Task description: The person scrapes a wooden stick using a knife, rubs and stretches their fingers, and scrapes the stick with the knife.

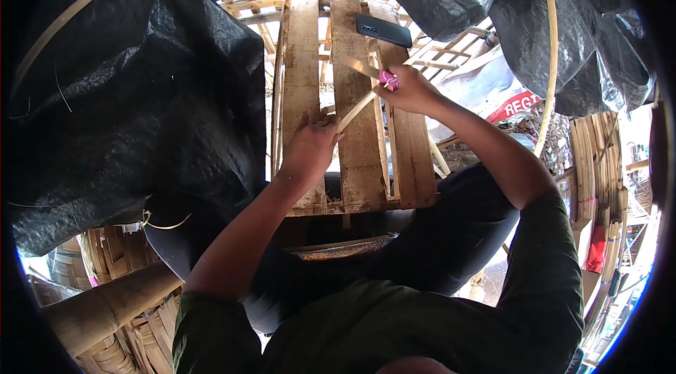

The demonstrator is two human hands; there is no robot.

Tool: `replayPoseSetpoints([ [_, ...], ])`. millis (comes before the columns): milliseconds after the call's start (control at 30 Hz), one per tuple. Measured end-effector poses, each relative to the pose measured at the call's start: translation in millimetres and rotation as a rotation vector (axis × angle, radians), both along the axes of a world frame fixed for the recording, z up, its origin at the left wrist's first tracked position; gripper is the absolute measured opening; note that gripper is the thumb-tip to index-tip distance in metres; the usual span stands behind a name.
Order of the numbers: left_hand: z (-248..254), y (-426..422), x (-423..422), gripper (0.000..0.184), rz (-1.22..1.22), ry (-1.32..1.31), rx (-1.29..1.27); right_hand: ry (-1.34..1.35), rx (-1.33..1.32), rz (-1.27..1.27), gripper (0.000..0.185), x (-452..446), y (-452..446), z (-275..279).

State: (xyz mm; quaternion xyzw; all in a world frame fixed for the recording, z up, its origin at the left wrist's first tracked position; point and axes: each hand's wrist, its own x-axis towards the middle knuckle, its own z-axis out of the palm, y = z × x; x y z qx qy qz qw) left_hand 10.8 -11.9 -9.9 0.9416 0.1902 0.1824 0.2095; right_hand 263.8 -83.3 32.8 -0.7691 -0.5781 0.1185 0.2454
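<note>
My left hand [310,145] is closed on the lower end of a thin pale bamboo strip [357,111], low over the plank bench [359,163]. The strip slants up and right to my right hand [412,92]. That hand is closed around a knife, whose blade [360,66] points up and left and is slightly blurred. A pink wrapping [388,79] with pale marks shows at the fingers; whether it is on the handle or on a finger, I cannot tell. The knife's handle is mostly hidden in the hand.
A dark phone [384,30] lies on the far end of the planks. Black plastic sheeting [127,113] hangs left and overhead. Bundled bamboo slats [595,163] stand at the right. A thick bamboo pole [113,307] crosses the lower left, near woven pieces.
</note>
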Motion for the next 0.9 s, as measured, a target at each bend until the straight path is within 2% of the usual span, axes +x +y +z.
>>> replayPoseSetpoints([
  [67,-6,0,0,0.027,0.003,-0.001,0.029,0.057,-0.036,0.060,0.036,0,1,-9],
  [133,-3,-1,0,0.029,-0.010,0.106,0.118,0.135,-0.118,0.133,0.036,-11,-1,1],
  [400,0,-3,-1,0.029,-0.040,0.057,0.128,0.093,-0.125,0.200,0.039,-17,15,-17],
  [500,1,-4,0,0.030,-0.033,0.077,0.124,0.183,-0.163,0.154,0.036,-16,18,-13],
  [567,0,-4,0,0.030,-0.024,0.091,0.110,0.292,-0.167,0.101,0.024,-15,19,-7],
  [700,-3,-3,0,0.030,-0.024,0.046,0.114,0.453,-0.117,0.070,0.024,-9,20,-8],
  [900,-7,-2,0,0.030,-0.030,0.009,0.123,0.467,-0.222,-0.070,0.028,-8,16,24],
])
